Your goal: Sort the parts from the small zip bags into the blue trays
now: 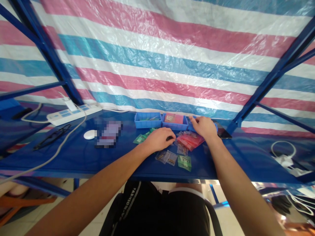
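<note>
My left hand (160,139) is closed low over the desk, thumb and fingers curled together. Something dark shows in the curl, too small to name. Just left of it lie green plastic packets (140,139). Red plastic bags (191,141) lie in a pile to its right. Nearer to me are small clear bags (162,156) with thin brass-coloured parts and a green packet (184,162). My right hand (204,127) is over the right blue bin (215,124), its fingertips at or inside it and partly hidden.
Beside that bin stand a left blue bin (148,124) and a middle blue bin (175,126) holding red bags. A dark flat device (224,131) lies right. To the left are a blurred phone-like thing (109,134), a white round object (90,134), glasses (52,136) and a power strip (73,114).
</note>
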A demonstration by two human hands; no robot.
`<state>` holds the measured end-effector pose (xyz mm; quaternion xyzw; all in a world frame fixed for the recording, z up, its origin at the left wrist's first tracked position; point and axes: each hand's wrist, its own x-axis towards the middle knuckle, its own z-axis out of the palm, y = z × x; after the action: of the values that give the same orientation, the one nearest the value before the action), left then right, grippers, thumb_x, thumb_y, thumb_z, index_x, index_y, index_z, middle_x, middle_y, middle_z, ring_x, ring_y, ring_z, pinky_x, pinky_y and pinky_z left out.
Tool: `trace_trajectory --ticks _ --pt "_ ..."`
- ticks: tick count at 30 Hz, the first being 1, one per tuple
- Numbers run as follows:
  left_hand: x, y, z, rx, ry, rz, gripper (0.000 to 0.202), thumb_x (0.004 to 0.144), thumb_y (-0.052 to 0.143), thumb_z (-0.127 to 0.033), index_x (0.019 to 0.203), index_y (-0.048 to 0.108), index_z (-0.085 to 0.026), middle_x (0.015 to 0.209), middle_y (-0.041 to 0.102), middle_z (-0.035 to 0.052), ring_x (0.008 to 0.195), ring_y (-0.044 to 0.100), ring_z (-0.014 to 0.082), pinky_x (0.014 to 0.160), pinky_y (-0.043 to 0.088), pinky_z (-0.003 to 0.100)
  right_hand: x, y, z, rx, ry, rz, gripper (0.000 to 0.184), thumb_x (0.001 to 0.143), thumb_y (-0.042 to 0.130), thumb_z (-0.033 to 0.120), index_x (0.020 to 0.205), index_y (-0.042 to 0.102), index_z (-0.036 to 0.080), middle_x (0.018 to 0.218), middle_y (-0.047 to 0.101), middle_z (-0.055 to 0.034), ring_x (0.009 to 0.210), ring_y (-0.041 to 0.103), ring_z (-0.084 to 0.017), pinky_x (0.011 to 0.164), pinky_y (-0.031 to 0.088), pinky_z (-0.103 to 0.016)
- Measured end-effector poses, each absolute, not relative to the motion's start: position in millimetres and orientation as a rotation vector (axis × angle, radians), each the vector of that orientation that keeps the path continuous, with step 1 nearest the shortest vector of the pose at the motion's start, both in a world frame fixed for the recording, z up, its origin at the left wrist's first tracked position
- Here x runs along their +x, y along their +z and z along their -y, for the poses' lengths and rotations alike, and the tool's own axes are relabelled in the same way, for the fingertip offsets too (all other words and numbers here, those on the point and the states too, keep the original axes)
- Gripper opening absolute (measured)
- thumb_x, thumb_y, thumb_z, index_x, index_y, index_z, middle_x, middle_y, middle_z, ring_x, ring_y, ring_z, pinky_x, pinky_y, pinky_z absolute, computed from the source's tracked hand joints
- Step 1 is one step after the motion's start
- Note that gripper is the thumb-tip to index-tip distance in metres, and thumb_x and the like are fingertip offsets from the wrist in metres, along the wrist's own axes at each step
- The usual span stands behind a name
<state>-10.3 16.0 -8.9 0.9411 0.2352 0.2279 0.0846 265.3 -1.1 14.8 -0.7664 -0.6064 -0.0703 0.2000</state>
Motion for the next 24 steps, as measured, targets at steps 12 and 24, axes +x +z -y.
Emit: trace_trajectory --ticks 12,24 --pt "-10.4 -13.7 -21.8 2.654 0.873 -0.716 0.029 0.089 0.068 -0.007 0.115 0.078 -0.018 0.113 0.077 0.0072 0.099 0.077 0.021 0.091 0.063 0.032 240.7 16.3 5.0 -1.396 -0.199 1.8 0.041 0.109 0.049 0.046 0.086 0.075 0.024 0.092 0.077 -0.0102 0.097 0.069 -0.029 0.097 0.053 -0.041" --pt "-8.9 2.2 -10.0 2.39 1.354 -0.531 0.034 0.098 0.061 -0.005 0.126 0.07 -0.02 0.131 0.066 0.01 0.117 0.071 0.0206 0.096 0.069 0.037 206.9 19.1 17.1 -1.024 0.667 1.68 0.04 0.095 0.073 0.061 0.115 0.078 0.026 0.104 0.082 -0.0051 0.082 0.073 -0.023 0.069 0.059 -0.035"
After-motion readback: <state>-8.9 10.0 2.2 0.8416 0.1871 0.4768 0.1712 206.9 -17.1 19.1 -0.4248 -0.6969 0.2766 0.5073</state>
